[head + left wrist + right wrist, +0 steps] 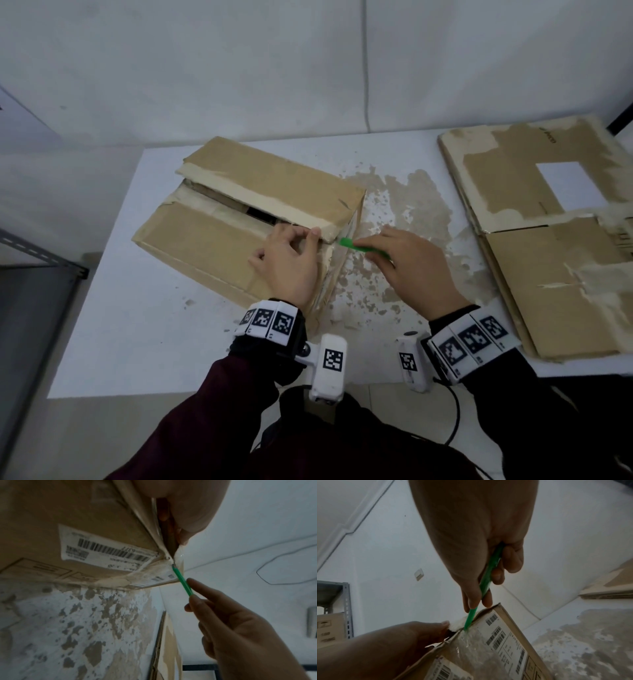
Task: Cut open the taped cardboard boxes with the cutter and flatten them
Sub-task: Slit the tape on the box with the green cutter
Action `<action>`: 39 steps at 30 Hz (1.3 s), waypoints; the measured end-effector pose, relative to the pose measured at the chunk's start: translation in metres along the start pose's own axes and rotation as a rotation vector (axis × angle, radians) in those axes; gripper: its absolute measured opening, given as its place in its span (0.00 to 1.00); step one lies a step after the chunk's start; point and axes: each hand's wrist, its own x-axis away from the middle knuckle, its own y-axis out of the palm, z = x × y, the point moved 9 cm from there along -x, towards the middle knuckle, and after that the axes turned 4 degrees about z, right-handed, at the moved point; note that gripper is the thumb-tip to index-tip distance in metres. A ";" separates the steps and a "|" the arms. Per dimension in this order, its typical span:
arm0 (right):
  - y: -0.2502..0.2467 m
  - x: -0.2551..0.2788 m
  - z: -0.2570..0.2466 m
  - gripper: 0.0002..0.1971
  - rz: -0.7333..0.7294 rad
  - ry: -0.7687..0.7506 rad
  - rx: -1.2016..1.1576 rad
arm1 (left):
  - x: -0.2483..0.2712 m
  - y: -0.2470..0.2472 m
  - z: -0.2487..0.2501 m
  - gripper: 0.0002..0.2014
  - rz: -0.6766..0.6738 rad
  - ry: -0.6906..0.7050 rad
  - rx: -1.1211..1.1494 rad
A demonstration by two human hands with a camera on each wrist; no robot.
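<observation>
A brown cardboard box [236, 192] lies on the white table [137, 342], its top seam split open along the middle. My left hand [301, 240] rests on the near flap at the box's right end, fingers curled into the seam gap [164, 515] and gripping the flap edge. My right hand [387, 246] grips a thin green cutter [363, 248]. In the left wrist view the cutter [182, 580] has its tip against the tape at the top corner of the labelled end face. In the right wrist view the cutter [488, 577] meets the clear tape beside the left hand [393, 642].
A stack of flattened cardboard [548, 260] covers the table's right side. Brown tape residue [404, 205] marks the tabletop between box and stack. A grey metal shelf [34, 260] stands off the left edge. A white wall runs behind the table.
</observation>
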 end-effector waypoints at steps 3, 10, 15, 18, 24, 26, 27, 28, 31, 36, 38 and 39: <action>0.006 -0.003 0.004 0.13 0.025 0.050 -0.016 | 0.000 -0.001 0.002 0.08 0.035 0.048 -0.016; 0.011 -0.001 0.000 0.13 0.046 -0.028 0.004 | -0.006 0.005 -0.006 0.11 -0.009 0.035 0.019; 0.020 -0.013 0.000 0.13 0.065 0.064 -0.024 | -0.008 0.001 -0.001 0.09 0.028 0.063 -0.026; 0.019 -0.014 0.005 0.14 0.143 0.137 0.004 | -0.007 0.002 0.000 0.09 0.011 0.043 -0.028; 0.001 -0.029 0.052 0.13 0.081 0.218 -0.044 | -0.010 0.004 -0.014 0.11 -0.018 -0.044 0.127; -0.001 -0.015 0.046 0.12 0.056 0.169 -0.184 | -0.013 0.006 -0.016 0.13 -0.006 -0.087 0.200; 0.001 -0.008 0.039 0.12 0.044 0.141 -0.234 | -0.014 0.007 -0.016 0.14 0.002 -0.102 0.224; 0.004 -0.003 0.033 0.12 0.042 0.107 -0.265 | -0.014 0.006 -0.015 0.15 0.008 -0.115 0.241; 0.014 0.004 0.021 0.12 0.041 0.024 -0.297 | -0.012 0.002 -0.016 0.15 0.025 -0.145 0.269; 0.019 0.002 0.018 0.12 0.089 0.019 -0.132 | -0.010 0.001 -0.011 0.09 0.019 -0.126 0.279; 0.018 0.003 0.026 0.12 0.116 0.080 -0.154 | -0.010 0.000 -0.012 0.08 0.023 -0.107 0.275; 0.020 0.006 0.032 0.12 0.112 0.117 -0.177 | -0.010 0.000 -0.012 0.08 0.021 -0.095 0.268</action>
